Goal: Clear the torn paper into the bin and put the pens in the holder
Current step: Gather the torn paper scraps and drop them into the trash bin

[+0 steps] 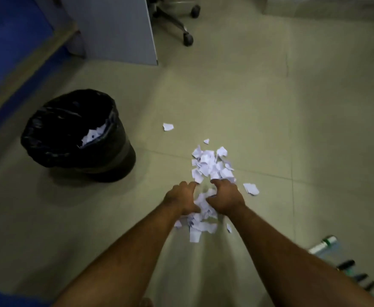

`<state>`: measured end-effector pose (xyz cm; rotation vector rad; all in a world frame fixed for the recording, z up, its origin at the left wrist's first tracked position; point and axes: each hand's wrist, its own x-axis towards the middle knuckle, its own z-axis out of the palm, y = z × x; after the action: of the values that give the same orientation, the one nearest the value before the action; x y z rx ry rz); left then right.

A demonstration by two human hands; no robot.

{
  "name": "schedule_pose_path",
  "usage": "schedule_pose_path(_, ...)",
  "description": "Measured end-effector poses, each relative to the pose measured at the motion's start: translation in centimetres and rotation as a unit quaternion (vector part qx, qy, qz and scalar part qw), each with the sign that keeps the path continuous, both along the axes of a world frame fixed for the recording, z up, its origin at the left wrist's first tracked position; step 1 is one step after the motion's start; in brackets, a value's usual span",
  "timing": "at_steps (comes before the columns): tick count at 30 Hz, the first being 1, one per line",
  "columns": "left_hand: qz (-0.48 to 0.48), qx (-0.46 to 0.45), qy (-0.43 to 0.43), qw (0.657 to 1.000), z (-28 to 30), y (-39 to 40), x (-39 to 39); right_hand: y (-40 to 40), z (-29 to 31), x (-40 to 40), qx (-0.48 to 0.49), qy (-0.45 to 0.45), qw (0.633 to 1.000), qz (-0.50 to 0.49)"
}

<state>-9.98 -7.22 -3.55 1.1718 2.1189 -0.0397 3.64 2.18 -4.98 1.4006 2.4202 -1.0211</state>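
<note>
Jagged white paper scraps (212, 165), cupped hands (203, 199)

Torn paper, bin and pens on floor.
White torn paper (212, 167) heaped centrally; black-lined bin (77, 135) at ten o'clock holds scraps; pens (356, 275) at four o'clock.

Both hands reach down onto a heap of torn paper (212, 167) on the tiled floor (270, 118). The left hand (182, 199) and right hand (226, 198) curl inward around scraps between them. A black-lined bin (70, 131) stands to the left, holding some scraps. Pens (356, 275) lie near the floor's lower right edge.
</note>
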Motion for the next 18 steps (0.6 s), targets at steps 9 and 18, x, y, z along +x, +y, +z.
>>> schedule_pose_path(9,-0.142,-0.042,0.119,0.982,-5.9,-4.3,3.8,-2.4,-4.3,2.9,0.080,-0.104,0.978,0.161)
schedule_pose_path(18,-0.105,0.033,0.151,0.982,-5.9,-1.5,2.9,-2.6,-6.0,3.4,0.166,-0.067,0.973,0.149)
